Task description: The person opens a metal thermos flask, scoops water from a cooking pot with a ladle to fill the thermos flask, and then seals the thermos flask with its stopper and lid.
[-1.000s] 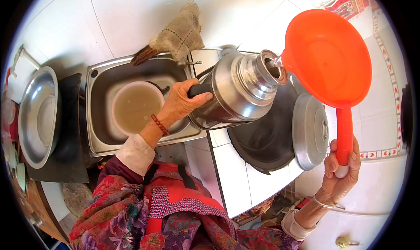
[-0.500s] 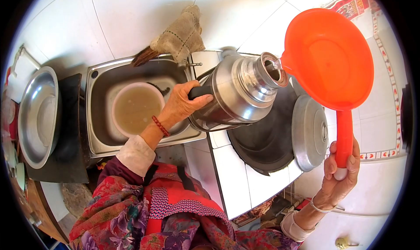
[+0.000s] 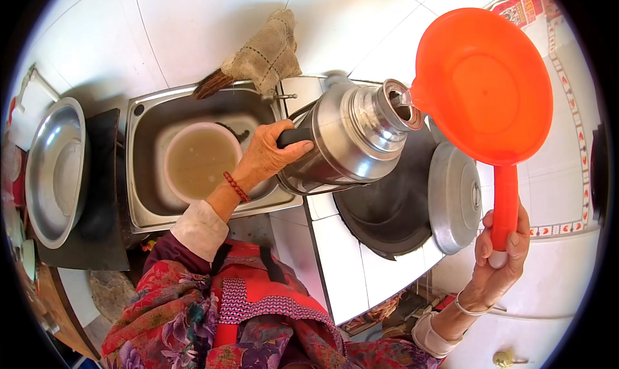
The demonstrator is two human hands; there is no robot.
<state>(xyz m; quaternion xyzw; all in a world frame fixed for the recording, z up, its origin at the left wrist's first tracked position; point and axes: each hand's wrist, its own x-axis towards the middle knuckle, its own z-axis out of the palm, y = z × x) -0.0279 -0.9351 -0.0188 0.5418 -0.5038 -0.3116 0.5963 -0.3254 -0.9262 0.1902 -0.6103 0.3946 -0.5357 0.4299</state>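
Observation:
My left hand (image 3: 274,148) is closed round the black handle of a silver thermos flask (image 3: 348,140), which is tilted to the right with its mouth uncapped. In my right hand (image 3: 503,256) is the handle of an orange-red water ladle (image 3: 487,88), raised and tipped so that its spout meets the flask's mouth. Clear water runs from the ladle's spout into the flask's opening. Little water shows in the ladle's bowl. Beneath the flask lies a large dark wok (image 3: 387,208), partly hidden by it.
A metal lid (image 3: 455,198) leans at the wok's right side on the white tiled stove top (image 3: 338,259). To the left, a steel sink (image 3: 143,195) holds a pink-rimmed basin (image 3: 169,153) of cloudy water. A metal basin (image 3: 58,172) stands farther left. A cloth (image 3: 267,53) covers the tap area.
The ladle has tipped up slightly, and less water shows in its bowl. My left hand and the flask have hardly moved.

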